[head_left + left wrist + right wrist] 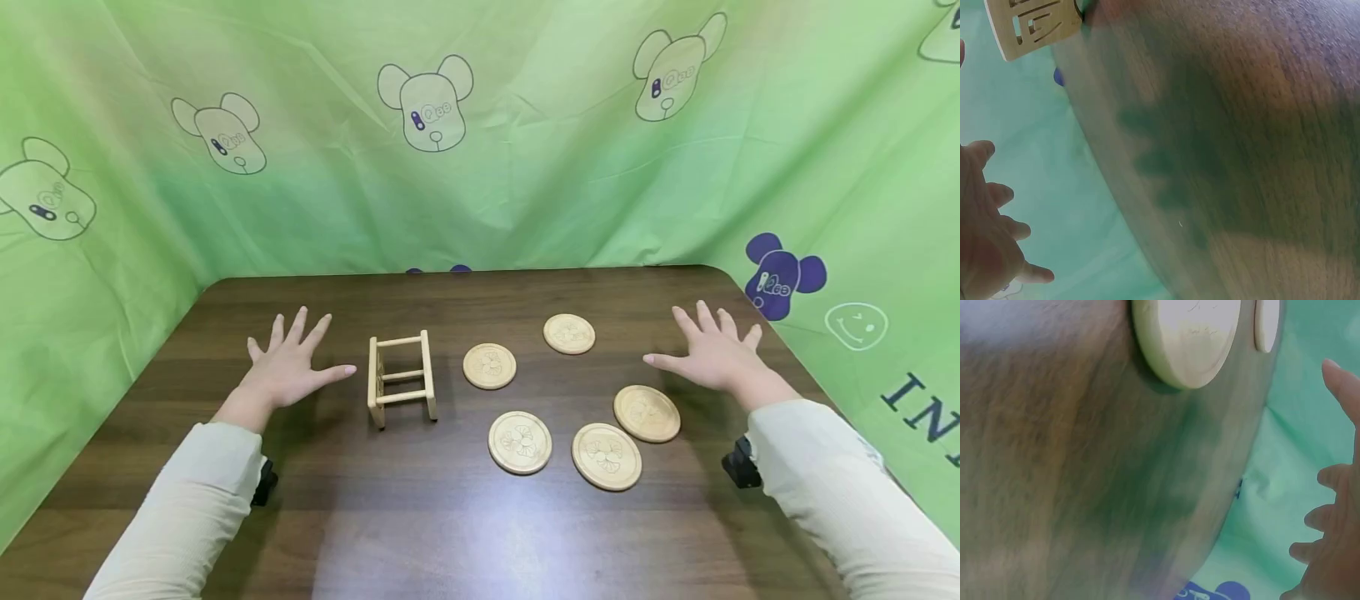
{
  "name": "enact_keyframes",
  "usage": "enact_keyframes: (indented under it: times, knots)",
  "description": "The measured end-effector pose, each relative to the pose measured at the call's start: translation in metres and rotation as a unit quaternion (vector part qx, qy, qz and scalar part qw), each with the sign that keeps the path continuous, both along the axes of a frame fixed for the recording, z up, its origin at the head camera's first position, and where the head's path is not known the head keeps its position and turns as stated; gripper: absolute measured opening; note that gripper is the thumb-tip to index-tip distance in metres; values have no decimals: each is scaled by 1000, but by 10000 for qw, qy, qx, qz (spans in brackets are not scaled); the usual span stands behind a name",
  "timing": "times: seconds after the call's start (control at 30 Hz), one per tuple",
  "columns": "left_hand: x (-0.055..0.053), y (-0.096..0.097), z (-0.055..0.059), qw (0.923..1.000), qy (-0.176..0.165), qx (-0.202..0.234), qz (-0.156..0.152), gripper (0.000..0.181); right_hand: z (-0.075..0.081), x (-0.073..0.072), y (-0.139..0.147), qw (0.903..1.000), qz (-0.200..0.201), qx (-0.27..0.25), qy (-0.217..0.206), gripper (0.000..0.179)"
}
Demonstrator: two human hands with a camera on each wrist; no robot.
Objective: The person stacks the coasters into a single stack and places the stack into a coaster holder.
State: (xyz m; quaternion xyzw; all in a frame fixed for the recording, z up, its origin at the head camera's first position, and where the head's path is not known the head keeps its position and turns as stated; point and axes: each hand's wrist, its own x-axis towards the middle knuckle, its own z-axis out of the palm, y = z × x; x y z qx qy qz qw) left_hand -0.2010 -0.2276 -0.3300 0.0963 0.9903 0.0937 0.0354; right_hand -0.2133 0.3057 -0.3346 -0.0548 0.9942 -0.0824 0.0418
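My left hand [287, 367] hovers over the table with its fingers spread, thumb pointing at a small wooden rack [381, 392]. That rack stands upright, made of thin rods and side panels; its cut-out panel [1038, 28] shows in the left wrist view. On the other side, my right hand [716, 354] is held out with splayed fingers, holding nothing. Nearest to it lies a round wooden coaster [647, 413] with a carved pattern. More such coasters lie flat between the hands: one in front [607, 457], one at centre [520, 442], one near the rack [489, 367] and one farther back [569, 333].
The dark wood-grain table [420, 517] ends at a far edge with rounded corners. A green cloth [525, 192] printed with bear heads hangs behind it and along both sides. A dark wrist camera [742, 463] sits beneath the right sleeve.
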Motion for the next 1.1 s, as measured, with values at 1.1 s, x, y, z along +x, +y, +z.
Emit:
enact_keyframes:
  times: [1.1]
  knots:
    - [1, 36, -9, 9895, -169, 778, -1210, 92, -21, -39, -51, 9918, 1117, -575, -241, 89]
